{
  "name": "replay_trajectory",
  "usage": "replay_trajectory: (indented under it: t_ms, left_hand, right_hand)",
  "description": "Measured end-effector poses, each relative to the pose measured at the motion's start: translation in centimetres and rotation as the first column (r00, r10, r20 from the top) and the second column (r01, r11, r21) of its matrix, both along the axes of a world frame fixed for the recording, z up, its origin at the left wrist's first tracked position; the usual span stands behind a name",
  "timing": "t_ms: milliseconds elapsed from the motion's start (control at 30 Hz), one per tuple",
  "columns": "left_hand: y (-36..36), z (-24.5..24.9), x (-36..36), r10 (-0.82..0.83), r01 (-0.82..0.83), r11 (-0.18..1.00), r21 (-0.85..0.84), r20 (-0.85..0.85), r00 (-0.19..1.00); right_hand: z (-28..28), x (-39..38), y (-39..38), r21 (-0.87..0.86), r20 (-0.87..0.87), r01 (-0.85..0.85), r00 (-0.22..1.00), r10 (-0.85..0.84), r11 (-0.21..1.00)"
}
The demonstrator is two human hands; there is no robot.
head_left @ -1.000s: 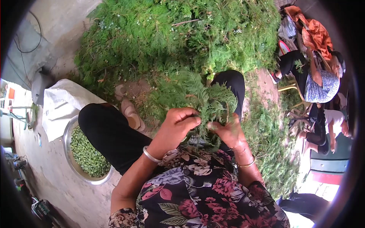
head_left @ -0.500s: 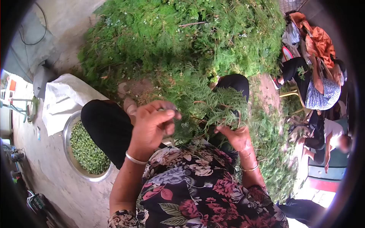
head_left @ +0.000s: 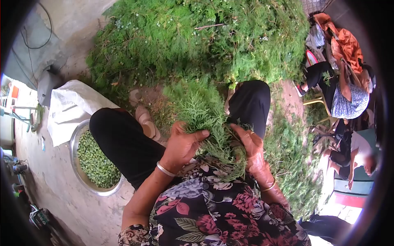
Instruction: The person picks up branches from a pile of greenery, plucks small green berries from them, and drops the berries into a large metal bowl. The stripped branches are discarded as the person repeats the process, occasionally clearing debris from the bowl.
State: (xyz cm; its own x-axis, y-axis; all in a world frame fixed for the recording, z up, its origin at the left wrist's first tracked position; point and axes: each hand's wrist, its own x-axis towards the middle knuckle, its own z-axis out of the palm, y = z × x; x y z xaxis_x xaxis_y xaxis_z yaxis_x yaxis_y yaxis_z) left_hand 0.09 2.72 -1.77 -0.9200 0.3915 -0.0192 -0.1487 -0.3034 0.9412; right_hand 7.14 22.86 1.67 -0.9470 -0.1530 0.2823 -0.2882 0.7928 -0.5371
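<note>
A leafy green evergreen branch (head_left: 205, 108), with flat, scaly sprays like cypress, is held up between my knees. My left hand (head_left: 184, 145), with a silver bangle on the wrist, closes on the foliage at its left side, thumb stretched across it. On the opposite side my right hand (head_left: 249, 143), wearing a ring and a gold bangle, has its fingers wrapped on the lower part of the branch. Foliage hides some fingertips. To the left, a metal basin (head_left: 75, 158) contains many small green cones (head_left: 96, 160).
A big heap of cut evergreen branches (head_left: 197, 45) lies ahead, with more greenery (head_left: 291, 164) on the right. A white sack (head_left: 69, 106) rests behind the basin. Two people sit at right, one in a patterned top (head_left: 349, 100), one in a pale top (head_left: 361, 145).
My left hand, raised and pinched apart from the branch before, has come down and right onto its foliage. The branch has swung left to point forward; my right hand has shifted slightly left.
</note>
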Motion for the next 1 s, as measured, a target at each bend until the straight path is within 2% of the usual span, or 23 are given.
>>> replay_trajectory:
  t_ms: [33, 167, 200, 233, 267, 300, 333, 400, 467, 533, 567, 600, 667, 700, 733, 767, 800, 833, 867, 900, 933, 967, 1000]
  left_hand:
    - [0.0, 0.5, 0.1, 0.001, -0.017, 0.994, -0.109, -0.152, 0.988]
    - [-0.6, 0.8, -0.6, -0.078, 0.064, 0.992, -0.109, -0.132, 0.988]
    - [-1.1, 0.4, -1.0, -0.082, 0.083, 0.997, -0.007, 0.089, 0.993]
    - [-1.7, 0.2, -1.4, -0.105, 0.080, 0.992, 0.097, 0.303, 0.947]
    - [-2.3, 0.3, -1.3, -0.112, 0.085, 0.991, 0.100, 0.303, 0.946]
    - [-2.9, 1.3, -1.3, 0.019, -0.046, 0.996, 0.078, 0.315, 0.949]
    - [-3.7, 2.1, -1.2, 0.147, -0.174, 0.983, 0.056, 0.325, 0.934]
    - [-6.9, 2.6, -1.2, 0.327, -0.341, 0.940, 0.024, 0.230, 0.917]
    - [-11.5, 3.4, -1.1, 0.426, -0.443, 0.891, 0.094, 0.159, 0.891]
    - [-16.8, 3.0, -0.8, 0.618, -0.633, 0.765, 0.116, 0.142, 0.773]
    - [-19.0, 2.6, -0.6, 0.743, -0.744, 0.666, 0.043, 0.050, 0.668]
    - [-21.3, 2.0, -0.3, 0.839, -0.841, 0.541, -0.017, -0.052, 0.541]
    - [-26.9, 0.0, 0.8, 0.824, -0.849, 0.485, -0.212, -0.216, 0.524]
    - [-26.6, 0.8, 0.9, 0.760, -0.858, 0.271, -0.436, -0.450, 0.469]
    - [-26.3, 1.5, 1.1, 0.762, -0.858, 0.265, -0.439, -0.451, 0.466]
    - [-25.7, 2.2, 1.4, 0.513, -0.887, -0.044, -0.459, -0.773, 0.375]
    - [-24.7, 3.0, 1.7, 0.138, -0.882, -0.326, -0.341, -0.940, 0.312]
    - [-22.1, 4.4, 2.1, 0.578, -0.824, 0.044, -0.565, -0.659, 0.482]
    - [-19.1, 5.5, 2.2, 0.589, -0.790, 0.282, -0.545, -0.551, 0.591]
    - [-15.0, 7.0, 2.2, 0.559, -0.705, 0.490, -0.512, -0.436, 0.705]
    - [-12.2, 6.5, 2.1, 0.418, -0.588, 0.624, -0.515, -0.417, 0.808]
    - [-10.1, 6.3, 1.5, -0.022, -0.583, 0.532, -0.614, -0.699, 0.715]
    - [-6.8, 6.1, 1.5, -0.011, -0.456, 0.724, -0.517, -0.671, 0.742]
  right_hand:
    - [0.0, 0.1, -0.2, -0.030, 0.034, 0.072, 0.997, -0.071, 0.997]
    - [-2.0, 0.7, 1.4, -0.083, 0.138, 0.032, 0.990, -0.021, 0.996]
    - [-2.1, 1.0, 1.1, -0.675, 0.291, 0.235, 0.956, -0.041, 0.699]
    - [-2.0, 1.0, 0.9, -0.910, 0.412, 0.409, 0.910, 0.043, 0.070]
    - [-1.6, 0.5, 0.9, -0.903, 0.413, 0.410, 0.911, 0.000, -0.131]
    - [-0.4, -0.1, 1.4, -0.784, 0.398, 0.437, 0.899, -0.182, 0.442]
    - [0.9, -0.5, 1.8, -0.353, 0.283, 0.414, 0.902, -0.326, 0.839]
    - [1.1, -0.7, 3.2, -0.332, 0.319, 0.455, 0.879, -0.355, 0.827]
    - [1.9, -1.1, 4.0, -0.477, 0.343, 0.437, 0.891, -0.296, 0.763]
    - [1.9, -1.3, 4.7, -0.581, 0.351, 0.447, 0.891, -0.287, 0.680]
    - [1.9, -1.4, 5.1, -0.675, 0.361, 0.449, 0.893, -0.268, 0.586]
    - [1.8, -1.4, 5.5, -0.675, 0.357, 0.445, 0.895, -0.268, 0.589]
    - [1.4, -1.2, 6.2, -0.728, 0.408, 0.493, 0.870, -0.278, 0.476]
    - [1.2, -1.2, 6.2, -0.777, 0.375, 0.455, 0.890, -0.260, 0.434]
    - [1.1, -1.1, 6.2, -0.777, 0.378, 0.455, 0.890, -0.254, 0.435]
    - [1.2, -1.0, 6.1, -0.763, 0.383, 0.460, 0.888, -0.256, 0.454]
    - [1.3, -0.9, 6.1, -0.747, 0.388, 0.467, 0.884, -0.260, 0.474]
    - [1.5, -0.8, 6.3, -0.687, 0.401, 0.475, 0.879, -0.258, 0.550]
    - [1.5, -0.8, 6.1, -0.682, 0.406, 0.474, 0.879, -0.251, 0.556]
    - [1.4, -0.7, 5.9, -0.693, 0.385, 0.450, 0.892, -0.239, 0.564]
    - [1.4, -0.7, 5.7, -0.704, 0.364, 0.425, 0.904, -0.226, 0.569]
    - [1.6, -0.8, 5.1, -0.705, 0.340, 0.408, 0.912, -0.229, 0.579]
    - [1.7, -0.8, 4.9, -0.705, 0.342, 0.409, 0.912, -0.227, 0.580]
